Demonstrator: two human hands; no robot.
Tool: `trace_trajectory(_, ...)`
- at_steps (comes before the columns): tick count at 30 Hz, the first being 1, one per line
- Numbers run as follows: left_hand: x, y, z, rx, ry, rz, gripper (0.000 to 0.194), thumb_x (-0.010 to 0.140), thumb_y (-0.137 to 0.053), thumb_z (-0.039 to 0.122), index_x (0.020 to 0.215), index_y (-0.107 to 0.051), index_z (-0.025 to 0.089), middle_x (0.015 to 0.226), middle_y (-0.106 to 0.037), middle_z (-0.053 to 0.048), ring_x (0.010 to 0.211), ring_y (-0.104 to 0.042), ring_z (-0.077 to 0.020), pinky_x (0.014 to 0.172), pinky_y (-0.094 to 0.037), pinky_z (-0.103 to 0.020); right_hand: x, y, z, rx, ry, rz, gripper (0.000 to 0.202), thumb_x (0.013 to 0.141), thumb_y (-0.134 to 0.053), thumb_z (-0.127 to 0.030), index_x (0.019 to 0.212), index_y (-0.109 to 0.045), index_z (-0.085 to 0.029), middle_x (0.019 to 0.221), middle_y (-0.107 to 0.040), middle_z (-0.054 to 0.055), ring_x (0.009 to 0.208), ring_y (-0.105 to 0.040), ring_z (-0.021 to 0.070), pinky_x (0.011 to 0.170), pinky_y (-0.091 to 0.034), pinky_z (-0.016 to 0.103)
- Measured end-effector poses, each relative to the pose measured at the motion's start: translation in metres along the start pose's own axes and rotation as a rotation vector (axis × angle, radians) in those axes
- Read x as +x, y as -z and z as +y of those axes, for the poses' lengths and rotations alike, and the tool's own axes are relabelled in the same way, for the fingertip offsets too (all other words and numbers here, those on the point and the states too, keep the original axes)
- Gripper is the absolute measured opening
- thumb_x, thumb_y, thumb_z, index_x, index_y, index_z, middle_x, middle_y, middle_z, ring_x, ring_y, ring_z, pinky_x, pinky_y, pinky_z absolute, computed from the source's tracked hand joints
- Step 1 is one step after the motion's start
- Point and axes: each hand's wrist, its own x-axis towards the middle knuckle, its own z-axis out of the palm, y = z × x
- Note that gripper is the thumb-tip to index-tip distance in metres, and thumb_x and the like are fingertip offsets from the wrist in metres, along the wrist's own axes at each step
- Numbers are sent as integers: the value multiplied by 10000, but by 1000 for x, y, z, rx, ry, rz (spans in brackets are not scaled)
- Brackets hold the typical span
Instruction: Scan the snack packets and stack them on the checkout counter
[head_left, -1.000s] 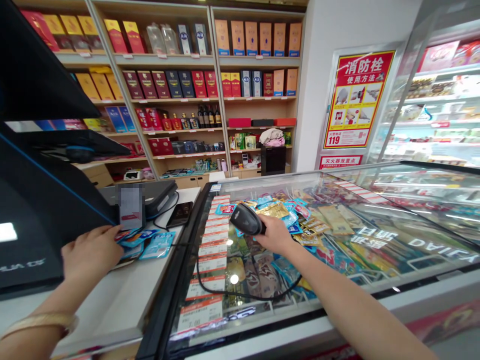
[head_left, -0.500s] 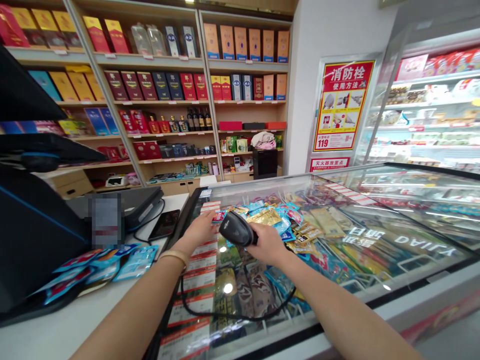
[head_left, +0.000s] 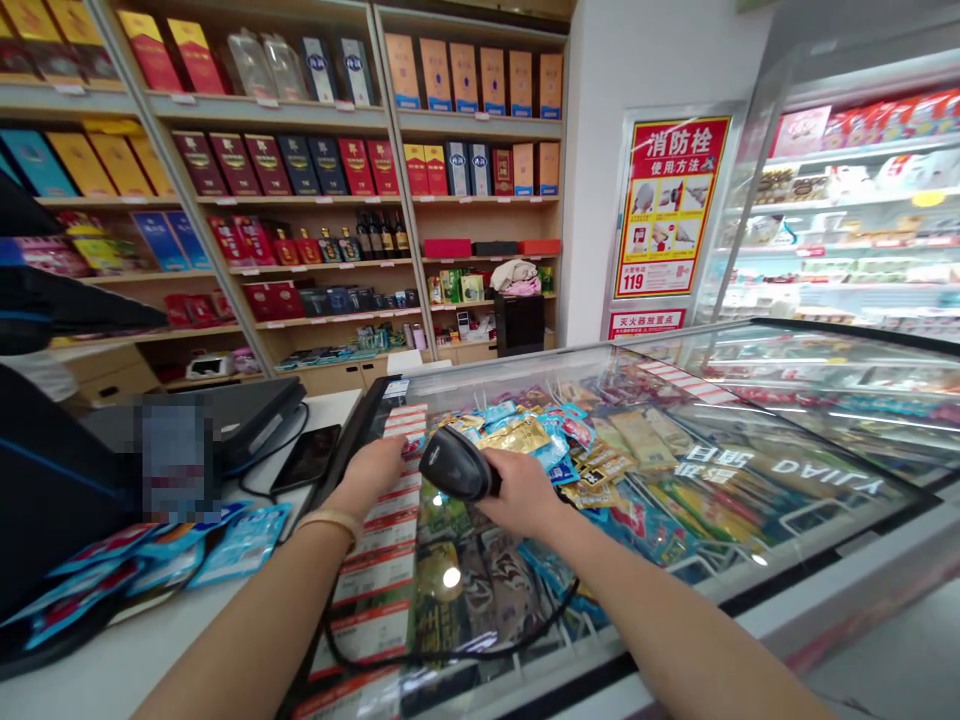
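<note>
My right hand (head_left: 521,492) is wrapped round the handle of a black barcode scanner (head_left: 456,465), held above the glass freezer lid (head_left: 450,640). Left of the scanner, my left hand (head_left: 375,470) has its fingers closed at a small red-and-blue packet (head_left: 412,446), which is partly hidden. Behind the scanner lies a pile of gold and blue snack packets (head_left: 517,435) on the glass. More blue and red packets (head_left: 244,543) are heaped on the white counter (head_left: 187,640) at the left. The scanner's black cable (head_left: 450,657) loops across the glass.
On the counter are a black phone (head_left: 307,458) and a black device (head_left: 262,425) with a blurred-out screen nearby. A dark monitor (head_left: 45,470) stands at the far left. Shelves of boxed goods (head_left: 300,200) rise behind, with a lit display fridge (head_left: 862,220) at the right.
The view has shifted slightly, so most things appear further left. My left hand has drawn a little away from the scanner with the small packet. My right hand still grips the scanner.
</note>
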Motion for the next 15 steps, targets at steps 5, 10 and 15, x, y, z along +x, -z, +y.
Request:
trace_trajectory(5,-33,24,-9,-45,97,105,230,794,-488,299,916,-638,175,886,-718,-130,846,-672,-264,748,-486,-319,-1,-1,-1,-16,8,-4,210,719,-655,-288,914,-618,-218,883,-704,35,823,-643,219,663,-391,266)
trace_trajectory(10,-74,38,6,-904,278,208,217,675,-674,335,821,-625,182,719,-685,-32,647,-643,-195,578,-514,-272,-1,0,-2,-23,22,-5,235,717,-656,-269,942,-622,-215,897,-709,38,824,-646,219,662,-392,265)
trace_trajectory(15,-96,43,30,-1523,435,267,270,598,-743,123,846,-642,159,748,-711,-42,673,-686,-190,656,-580,-326,-2,-1,-2,-34,38,-5,240,718,-647,-254,954,-627,-212,915,-711,45,837,-652,226,674,-402,269)
